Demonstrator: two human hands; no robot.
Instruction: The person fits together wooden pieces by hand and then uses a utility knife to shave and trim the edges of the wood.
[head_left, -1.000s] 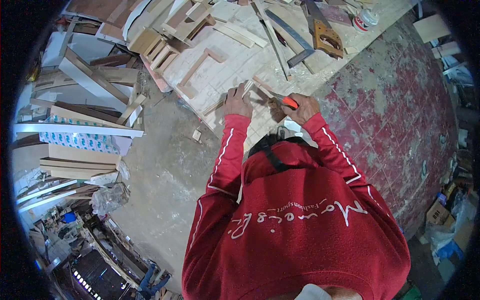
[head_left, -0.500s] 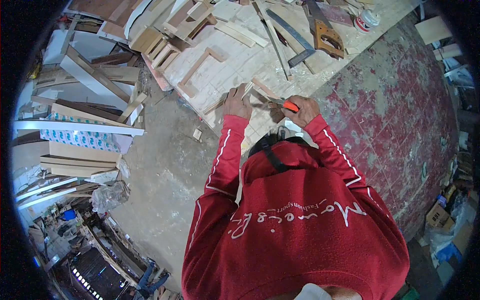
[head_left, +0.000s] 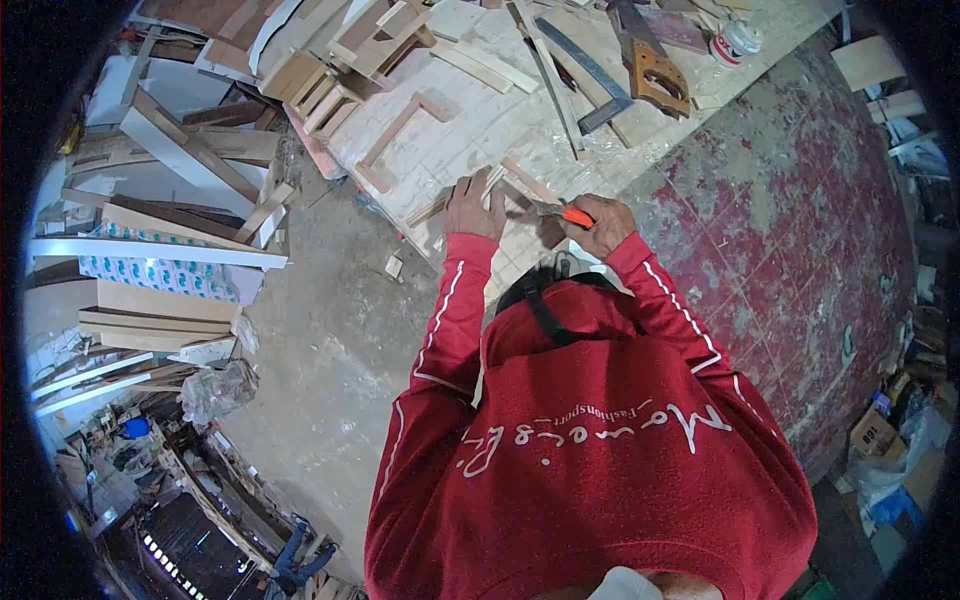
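Note:
My left hand point(head_left: 474, 207) is closed on a thin light wooden strip point(head_left: 494, 178) at the near edge of the worktable point(head_left: 465, 135). To its right, my right hand point(head_left: 604, 227) grips an orange-handled tool point(head_left: 577, 216), whose narrow dark end points left toward the wood. A flat wooden piece point(head_left: 530, 181) lies between the two hands. Beyond my left hand rests a U-shaped wooden frame point(head_left: 393, 140). What lies under my left fingers is hidden.
A handsaw point(head_left: 655, 78), a metal square point(head_left: 603, 112) and a white tub point(head_left: 735, 44) lie at the table's far right. Small wooden assemblies point(head_left: 385, 45) stand at the far left. Boards point(head_left: 160, 318) are stacked left of the floor. A person's legs point(head_left: 295, 565) show at the lower left.
My right hand and the orange-handled tool have shifted slightly to the left. My left hand has moved barely at all.

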